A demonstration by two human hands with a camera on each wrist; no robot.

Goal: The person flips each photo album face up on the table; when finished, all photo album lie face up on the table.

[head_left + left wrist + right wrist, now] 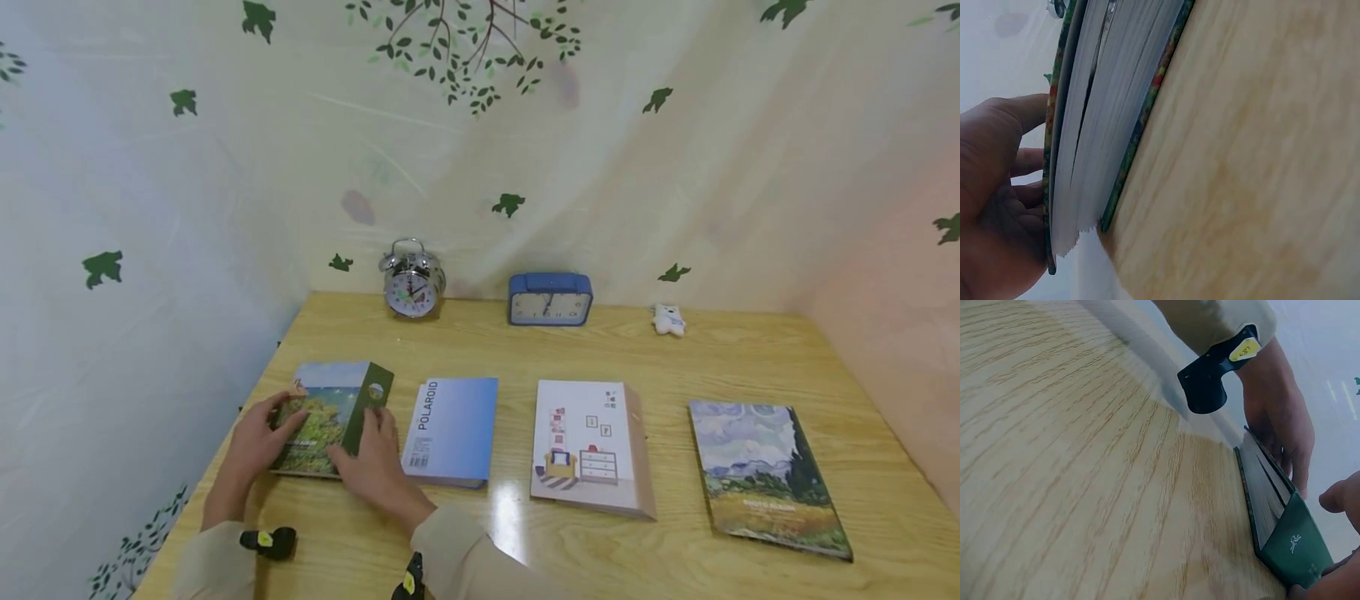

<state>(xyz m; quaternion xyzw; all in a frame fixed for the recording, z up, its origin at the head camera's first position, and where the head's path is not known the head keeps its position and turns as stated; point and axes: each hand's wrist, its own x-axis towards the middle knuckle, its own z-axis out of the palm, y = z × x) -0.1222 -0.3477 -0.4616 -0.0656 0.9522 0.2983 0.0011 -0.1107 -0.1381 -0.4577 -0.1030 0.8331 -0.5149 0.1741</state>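
Observation:
At the left of the table, a thick photo album [322, 417] with a painted landscape cover and green spine lies flat. My left hand [255, 437] holds its left side, the thumb over the front cover. On the spine side my right hand [378, 462] grips it, with fingers at the spine and the thumb by the cover. The left wrist view shows the album's white page edges [1107, 112] between its two covers. In the right wrist view the green spine [1297, 544] faces the camera, and part of the right hand is cut off.
A blue-and-white Polaroid album [453, 429], a white album with furniture drawings [581, 450] and another landscape album [768, 475] lie rightward. Along the back stand a silver twin-bell clock [412, 287], a blue clock [551, 300] and a small white bear figure [669, 320].

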